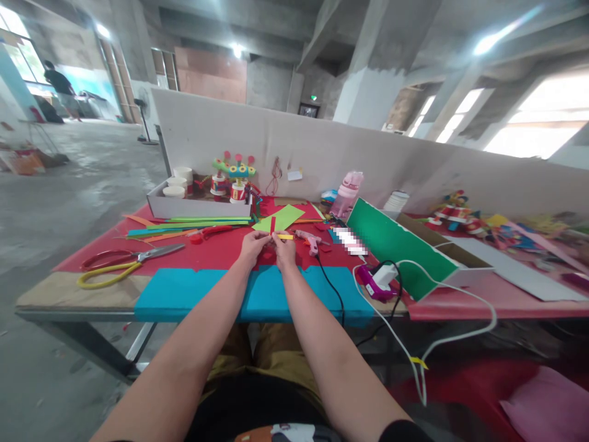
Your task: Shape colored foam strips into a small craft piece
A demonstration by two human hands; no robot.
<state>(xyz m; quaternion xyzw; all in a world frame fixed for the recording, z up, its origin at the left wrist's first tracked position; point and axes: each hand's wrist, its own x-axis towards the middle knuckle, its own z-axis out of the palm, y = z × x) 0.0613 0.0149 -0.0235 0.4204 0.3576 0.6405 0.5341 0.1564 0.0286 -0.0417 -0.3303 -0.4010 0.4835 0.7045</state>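
My left hand [254,247] and my right hand [284,250] meet over the table, fingertips pinched close together. Between them a narrow red paper strip [273,223] points away from me. A yellow paper strip [286,237] sticks out to the right from my right fingertips, roughly square to the red one. My fingers hide where the two strips meet. Just beyond lies a light green paper sheet [286,216]. A pink hot glue gun [313,242] rests right of my right hand. Red-handled pliers [212,232] lie to the left.
Large scissors [133,261] lie at left near long coloured paper strips [184,224]. Behind stands a box [200,209] with paper cups and finished cup figures [238,184]. A pink bottle [348,193], a green box panel [400,248] and a purple power strip [376,285] with cables occupy the right.
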